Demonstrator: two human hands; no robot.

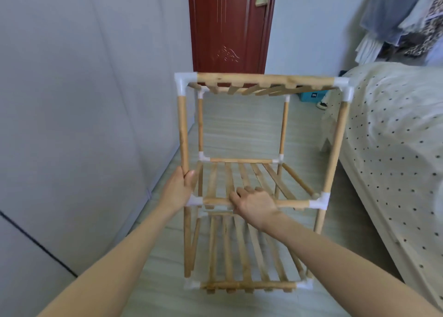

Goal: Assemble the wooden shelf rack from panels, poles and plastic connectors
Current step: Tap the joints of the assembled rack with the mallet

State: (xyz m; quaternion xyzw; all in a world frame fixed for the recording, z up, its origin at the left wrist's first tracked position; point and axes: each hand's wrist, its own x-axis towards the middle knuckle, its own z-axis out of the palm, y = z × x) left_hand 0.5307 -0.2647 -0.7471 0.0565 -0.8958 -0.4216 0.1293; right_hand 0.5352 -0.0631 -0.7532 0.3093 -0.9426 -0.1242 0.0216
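The wooden shelf rack point(334, 153) stands upright in front of me, three slatted panels joined by round poles and white plastic connectors point(184, 82). My left hand point(183, 188) is wrapped around the front left pole just above the middle connector. My right hand point(254, 203) grips the front rail of the middle slatted panel point(271, 177), fingers curled over it. The bottom panel point(249, 284) sits low near the floor; the top panel point(263, 79) is at door-panel height in the view.
A white wardrobe wall point(72, 125) runs along the left. A bed with a dotted cover point(388, 137) is close on the right. A dark red door point(230, 24) stands behind the rack. Pale wood-pattern floor point(239, 129) lies beneath.
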